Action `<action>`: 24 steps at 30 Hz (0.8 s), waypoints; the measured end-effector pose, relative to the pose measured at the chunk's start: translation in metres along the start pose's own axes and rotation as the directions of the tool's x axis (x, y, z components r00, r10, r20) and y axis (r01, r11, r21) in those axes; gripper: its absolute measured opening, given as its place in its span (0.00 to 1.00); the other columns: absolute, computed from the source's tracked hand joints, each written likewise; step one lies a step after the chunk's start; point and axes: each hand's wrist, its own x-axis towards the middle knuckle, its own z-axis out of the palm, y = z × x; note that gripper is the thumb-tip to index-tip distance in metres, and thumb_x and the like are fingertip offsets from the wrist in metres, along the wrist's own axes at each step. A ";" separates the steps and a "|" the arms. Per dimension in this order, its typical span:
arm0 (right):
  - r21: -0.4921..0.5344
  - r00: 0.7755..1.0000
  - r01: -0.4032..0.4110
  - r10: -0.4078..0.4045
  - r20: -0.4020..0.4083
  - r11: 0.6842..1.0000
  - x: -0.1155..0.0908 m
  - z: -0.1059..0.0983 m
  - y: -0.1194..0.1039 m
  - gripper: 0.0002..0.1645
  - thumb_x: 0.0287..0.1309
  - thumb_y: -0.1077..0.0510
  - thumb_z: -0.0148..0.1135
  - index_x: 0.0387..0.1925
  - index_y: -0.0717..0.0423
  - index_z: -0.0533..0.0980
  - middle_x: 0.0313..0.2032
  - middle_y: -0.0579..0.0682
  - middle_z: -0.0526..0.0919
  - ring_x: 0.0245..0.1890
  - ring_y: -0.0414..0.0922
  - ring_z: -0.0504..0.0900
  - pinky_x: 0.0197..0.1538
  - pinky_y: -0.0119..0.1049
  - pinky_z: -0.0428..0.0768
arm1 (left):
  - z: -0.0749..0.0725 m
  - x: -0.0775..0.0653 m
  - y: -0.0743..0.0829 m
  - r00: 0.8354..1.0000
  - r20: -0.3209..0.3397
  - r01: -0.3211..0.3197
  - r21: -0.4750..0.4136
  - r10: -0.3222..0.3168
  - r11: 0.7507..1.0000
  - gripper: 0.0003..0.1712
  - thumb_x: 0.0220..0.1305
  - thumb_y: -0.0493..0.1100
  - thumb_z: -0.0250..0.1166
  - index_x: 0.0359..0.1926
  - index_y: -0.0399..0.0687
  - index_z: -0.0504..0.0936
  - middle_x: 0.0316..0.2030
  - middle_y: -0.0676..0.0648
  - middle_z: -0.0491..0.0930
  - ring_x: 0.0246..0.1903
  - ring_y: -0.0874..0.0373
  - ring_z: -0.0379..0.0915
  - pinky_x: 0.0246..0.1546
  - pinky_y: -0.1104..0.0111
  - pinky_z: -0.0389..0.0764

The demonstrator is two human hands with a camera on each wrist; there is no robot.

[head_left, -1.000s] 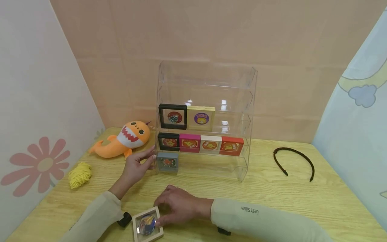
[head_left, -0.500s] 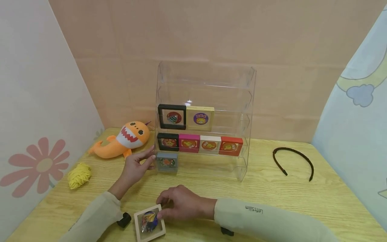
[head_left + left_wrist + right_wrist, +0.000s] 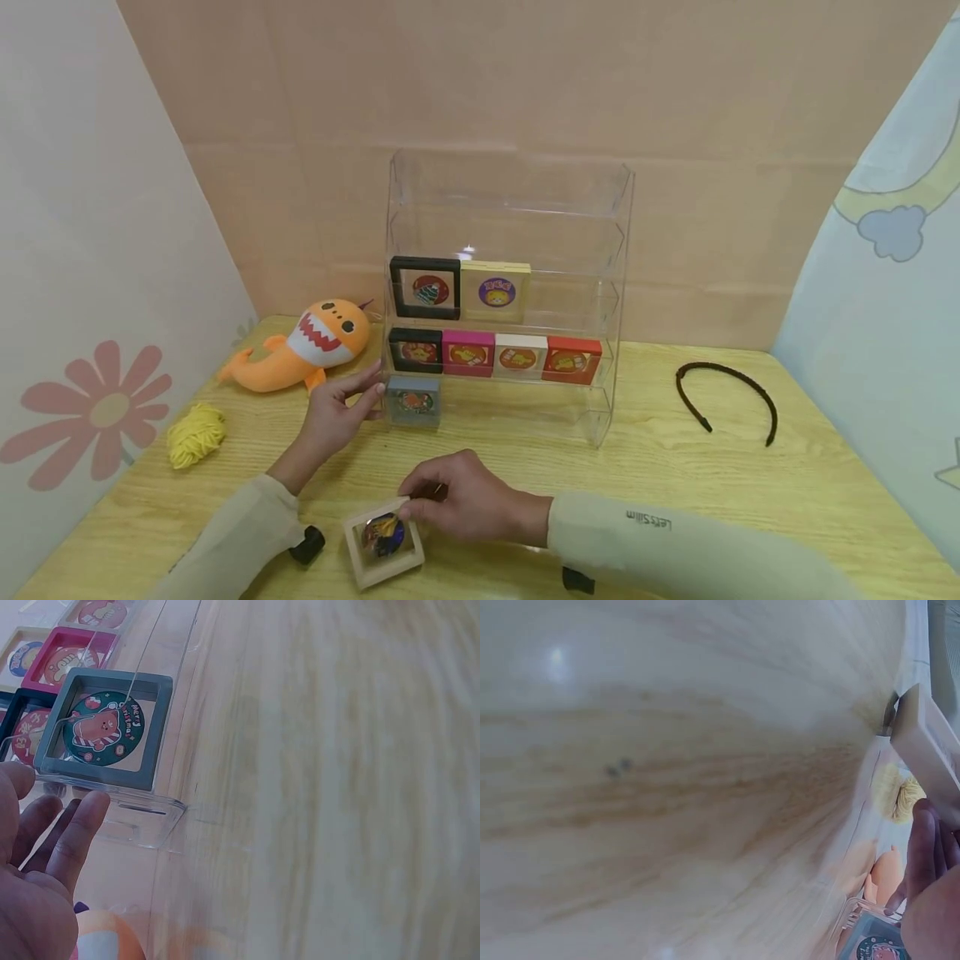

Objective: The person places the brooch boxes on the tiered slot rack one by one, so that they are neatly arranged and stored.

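Note:
My right hand [image 3: 476,500] pinches the upper right corner of a small square photo frame [image 3: 388,571] between thumb and fingers. Pale wood edges surround its clear window, which holds a round blue and yellow badge. In the right wrist view the frame's edge [image 3: 924,739] stands tilted beyond my fingers. My left hand [image 3: 336,421] touches the left side of a clear acrylic display rack [image 3: 517,412], its fingers mostly straight. Beside those fingertips, a grey-blue frame [image 3: 154,761] with a round Christmas badge stands on the lowest tier.
Black [image 3: 417,351], magenta [image 3: 468,341], white [image 3: 521,342] and red [image 3: 573,346] frames line the tier above. Higher stand a larger black frame [image 3: 424,263] and a pale yellow one [image 3: 495,268]. An orange plush shark [image 3: 288,367], yellow yarn [image 3: 197,435] and dark headband [image 3: 727,369] lie around.
My right hand has moved up and right with the wood frame, which has turned and tilted. My left hand stays at the rack's side.

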 end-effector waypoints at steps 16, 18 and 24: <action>-0.104 0.959 0.041 -0.069 -0.274 0.994 -0.017 -0.023 0.006 0.09 0.58 0.59 0.65 0.41 0.56 0.82 0.36 0.47 0.85 0.35 0.37 0.82 0.34 0.29 0.83 | -0.002 0.003 -0.019 0.999 -0.011 0.036 0.006 -0.036 0.999 0.21 0.65 0.32 0.60 0.59 0.36 0.74 0.48 0.34 0.78 0.41 0.66 0.77 0.28 0.62 0.84; -0.132 0.948 0.047 -0.086 -0.307 0.990 -0.020 -0.028 0.008 0.08 0.58 0.60 0.65 0.40 0.57 0.82 0.35 0.48 0.85 0.34 0.39 0.82 0.33 0.29 0.83 | -0.002 0.002 -0.013 0.999 -0.009 0.031 0.006 -0.031 0.999 0.21 0.64 0.30 0.59 0.59 0.33 0.73 0.48 0.33 0.78 0.41 0.66 0.77 0.28 0.60 0.84; -0.211 0.911 0.037 -0.119 -0.394 0.977 -0.023 -0.049 0.012 0.07 0.57 0.61 0.65 0.38 0.59 0.82 0.35 0.49 0.85 0.32 0.41 0.83 0.32 0.30 0.84 | 0.000 0.000 0.007 1.000 0.006 0.026 0.019 -0.027 0.999 0.21 0.64 0.26 0.57 0.58 0.27 0.71 0.48 0.30 0.77 0.42 0.66 0.77 0.29 0.57 0.84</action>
